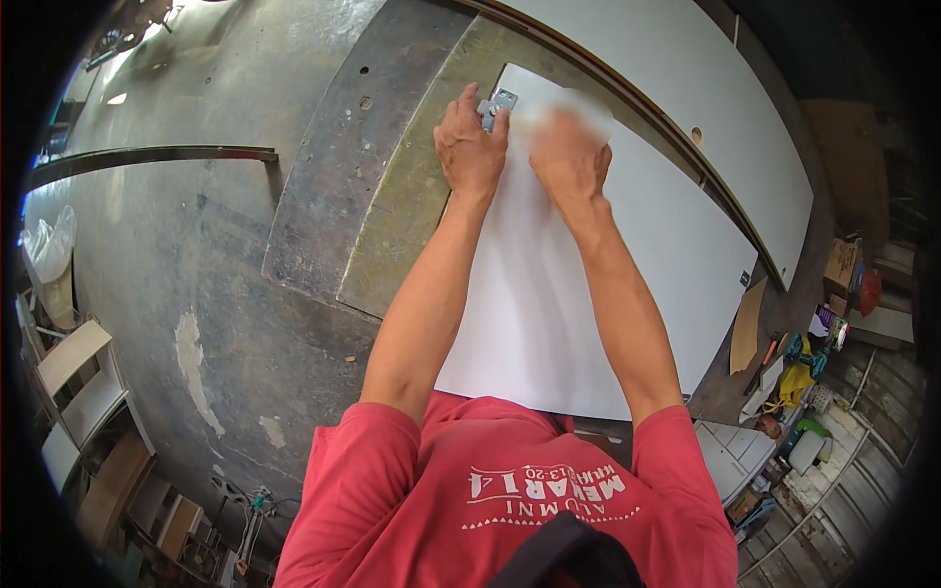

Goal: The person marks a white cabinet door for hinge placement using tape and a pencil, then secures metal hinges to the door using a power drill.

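Note:
Near the far left corner of a white panel (549,323), my left hand (469,147) is closed around a small silvery metal fitting (500,106). The thumb lies on its near side and the fingers on its left. Whether it is a hinge or a lock I cannot make out. A short way to the right, my right hand (570,176) is over the same panel. A pale blur covers its fingers, so anything in them is hidden. Both forearms reach forward across the panel, which lies flat in front of me.
Under the panel is a worn greenish board (392,225) with a dark holed sheet (333,186) to its left. Another white panel (755,127) lies beyond a long dark-edged strip. Tools and boxes (841,263) crowd the right; wooden shelving (88,382) stands at left.

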{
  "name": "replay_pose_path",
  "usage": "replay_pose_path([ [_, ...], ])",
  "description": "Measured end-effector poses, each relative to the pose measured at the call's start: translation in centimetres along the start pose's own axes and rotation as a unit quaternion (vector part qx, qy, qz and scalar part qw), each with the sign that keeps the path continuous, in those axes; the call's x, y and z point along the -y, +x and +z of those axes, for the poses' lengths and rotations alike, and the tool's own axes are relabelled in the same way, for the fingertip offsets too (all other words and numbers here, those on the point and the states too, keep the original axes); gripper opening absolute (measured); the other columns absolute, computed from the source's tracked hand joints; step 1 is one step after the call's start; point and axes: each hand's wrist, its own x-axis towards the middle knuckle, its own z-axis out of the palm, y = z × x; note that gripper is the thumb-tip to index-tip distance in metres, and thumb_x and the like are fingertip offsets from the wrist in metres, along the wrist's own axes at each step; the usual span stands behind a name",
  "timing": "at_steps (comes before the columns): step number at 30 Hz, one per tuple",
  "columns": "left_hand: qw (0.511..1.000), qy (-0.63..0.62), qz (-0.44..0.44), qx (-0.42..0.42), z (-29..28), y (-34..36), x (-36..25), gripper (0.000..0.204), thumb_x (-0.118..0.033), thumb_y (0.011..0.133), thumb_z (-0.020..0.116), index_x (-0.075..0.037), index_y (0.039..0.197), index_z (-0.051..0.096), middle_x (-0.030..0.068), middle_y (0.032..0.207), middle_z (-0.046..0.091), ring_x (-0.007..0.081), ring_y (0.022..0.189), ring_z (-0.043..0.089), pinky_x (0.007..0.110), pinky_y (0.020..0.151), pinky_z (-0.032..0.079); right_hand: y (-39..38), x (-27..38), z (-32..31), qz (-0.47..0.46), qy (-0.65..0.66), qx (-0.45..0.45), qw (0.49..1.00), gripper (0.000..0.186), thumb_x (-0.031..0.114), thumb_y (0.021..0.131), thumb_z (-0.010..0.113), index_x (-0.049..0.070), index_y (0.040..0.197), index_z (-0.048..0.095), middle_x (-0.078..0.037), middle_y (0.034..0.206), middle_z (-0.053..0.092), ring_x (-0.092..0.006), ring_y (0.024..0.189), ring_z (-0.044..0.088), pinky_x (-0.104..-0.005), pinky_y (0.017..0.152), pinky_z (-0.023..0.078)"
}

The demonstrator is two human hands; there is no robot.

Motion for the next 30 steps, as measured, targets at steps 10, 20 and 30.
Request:
replay_pose_path([
  [10, 1.0, -0.014, -0.025, 0.005, -0.5, 0.0, -0.5, 0.052, -0.028, 0.084, 0.076, -0.007, 0.131, 0.064, 0.0082, 0.091, 0.063, 0.0269, 0.083, 0.06, 0.041, 0.083, 0.047, 5.6, 0.9, -2.5, -0.024, -0.112, 0.188, 0.976, 0.018, 0.016, 0.084, 0.07, -0.001, 0.089, 0.075, -0.024, 0.094, 0.073, -0.0416, 0.092, 0.071, -0.0489, 0.079, 0.056],
  [20, 1.0, 0.02, -0.002, -0.003, 0.3, 0.4, -1.3, 0.057, -0.032, 0.082, 0.076, -0.007, 0.132, 0.063, 0.0121, 0.102, 0.069, 0.0295, 0.085, 0.065, 0.041, 0.082, 0.05, 3.5, -2.0, -1.8, -0.068, -0.089, -0.008, 0.994, 0.027, 0.031, 0.084, 0.074, 0.004, 0.088, 0.075, -0.015, 0.088, 0.072, -0.0346, 0.087, 0.071, -0.0466, 0.076, 0.054],
  [30, 0.994, -0.033, -0.009, 0.106, 0.3, 0.4, 1.0, 0.066, -0.035, 0.091, 0.075, -0.002, 0.143, 0.052, 0.0134, 0.098, 0.066, 0.0282, 0.089, 0.062, 0.041, 0.086, 0.049, -8.0, -5.7, -2.9, -0.048, 0.139, -0.204, 0.968, 0.042, -0.001, 0.076, 0.061, 0.01, 0.115, 0.068, -0.01, 0.111, 0.067, -0.0292, 0.094, 0.064, -0.0412, 0.082, 0.051],
])
